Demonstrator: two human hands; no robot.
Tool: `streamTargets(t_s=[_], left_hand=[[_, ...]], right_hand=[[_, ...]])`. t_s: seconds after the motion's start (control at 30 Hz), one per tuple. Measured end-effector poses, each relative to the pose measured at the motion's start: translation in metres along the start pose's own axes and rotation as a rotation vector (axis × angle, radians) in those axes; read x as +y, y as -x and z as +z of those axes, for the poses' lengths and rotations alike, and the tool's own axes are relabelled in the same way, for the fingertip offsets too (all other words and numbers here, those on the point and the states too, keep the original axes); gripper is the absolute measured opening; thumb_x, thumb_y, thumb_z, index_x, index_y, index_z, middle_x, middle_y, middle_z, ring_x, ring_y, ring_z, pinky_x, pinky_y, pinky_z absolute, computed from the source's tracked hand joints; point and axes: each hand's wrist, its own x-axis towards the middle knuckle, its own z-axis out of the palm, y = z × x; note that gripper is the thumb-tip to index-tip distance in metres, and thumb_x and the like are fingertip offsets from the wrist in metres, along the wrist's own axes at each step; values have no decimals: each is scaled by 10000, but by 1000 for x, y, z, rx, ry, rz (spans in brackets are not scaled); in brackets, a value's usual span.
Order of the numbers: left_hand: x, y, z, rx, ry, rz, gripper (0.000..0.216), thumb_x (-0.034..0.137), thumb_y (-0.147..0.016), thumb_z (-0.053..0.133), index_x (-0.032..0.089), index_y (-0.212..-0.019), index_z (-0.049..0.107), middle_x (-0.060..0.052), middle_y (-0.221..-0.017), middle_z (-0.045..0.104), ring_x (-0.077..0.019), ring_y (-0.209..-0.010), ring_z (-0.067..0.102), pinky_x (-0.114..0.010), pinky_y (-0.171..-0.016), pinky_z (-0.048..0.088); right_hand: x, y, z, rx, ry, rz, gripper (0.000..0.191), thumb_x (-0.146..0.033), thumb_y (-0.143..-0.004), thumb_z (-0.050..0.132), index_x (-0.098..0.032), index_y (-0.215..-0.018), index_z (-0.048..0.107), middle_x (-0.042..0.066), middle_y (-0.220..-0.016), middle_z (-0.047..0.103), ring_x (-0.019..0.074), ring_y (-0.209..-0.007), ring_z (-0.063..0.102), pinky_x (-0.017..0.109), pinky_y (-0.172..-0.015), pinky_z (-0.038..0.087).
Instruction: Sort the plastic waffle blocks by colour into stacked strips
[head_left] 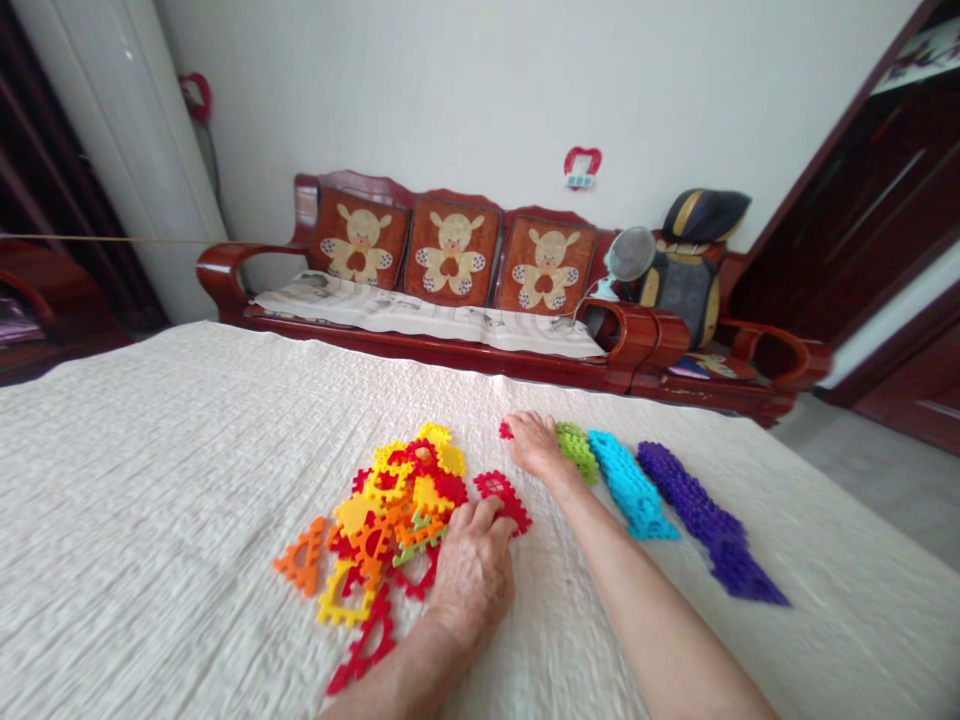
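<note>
I'm likely sorting: left hand (477, 560) curled over red pieces (513, 499), right hand (534, 441) at a red tile (505, 430), both grips unclear; next calls for neat placing.

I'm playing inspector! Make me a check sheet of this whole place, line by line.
Surface: white textured cloth, lightly creased.
Job's things: mixed pile of toothed plastic pieces, mainly red, yellow and orange; to its right, green row, light-blue row, purple row.
Clutter: nothing seen.
Hands: left hand, fingers at red pieces; right hand, fingers at small red piece; grips unclear.
Cables: grey cord beside tall white unit.
Surroundings: wooden sofa, three bear cushions, small fan.
</note>
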Motion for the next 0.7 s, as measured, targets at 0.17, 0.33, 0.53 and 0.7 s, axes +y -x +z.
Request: streamTargets(t_s=[0.17, 0.33, 0.53, 0.7], left_hand=[[-2, 1, 0, 16, 7, 29, 325, 76, -853, 421, 219, -958, 694, -45, -1118, 636, -210, -982, 523, -363, -904, 453], [-8, 2, 4, 55, -5, 85, 339, 69, -844, 433, 204, -1028, 682, -62, -1164, 626, -222, -1020, 515, -389, -920, 447], [-8, 3, 5, 84, -20, 106, 327, 64, -836, 446, 195, -1021, 682, -64, -1153, 629, -222, -1000, 523, -389, -902, 460], [-5, 3, 3, 71, -23, 85, 329, 76, -853, 430, 193, -1034, 680, -64, -1171, 625, -222, -1019, 519, -384, -904, 462]], right_hand=[[-3, 0, 8, -42, -38, 17, 302, -88, -829, 440, -195, -1071, 586, 101, -1132, 600, 205, -1069, 516, 327, -901, 375], [-8, 5, 19, 11, -92, 70, 359, -19, -795, 414, -159, -1089, 564, 128, -1148, 570, 205, -1062, 502, 310, -905, 400], [-5, 7, 24, 136, -201, 6, 356, -20, -801, 411, -167, -1077, 581, 113, -1175, 567, 194, -1144, 474, 303, -980, 388], [-1, 14, 14, 201, -300, -107, 461, 5, -764, 409, -136, -1178, 557, 127, -1294, 531, 176, -1240, 442, 314, -1067, 346]])
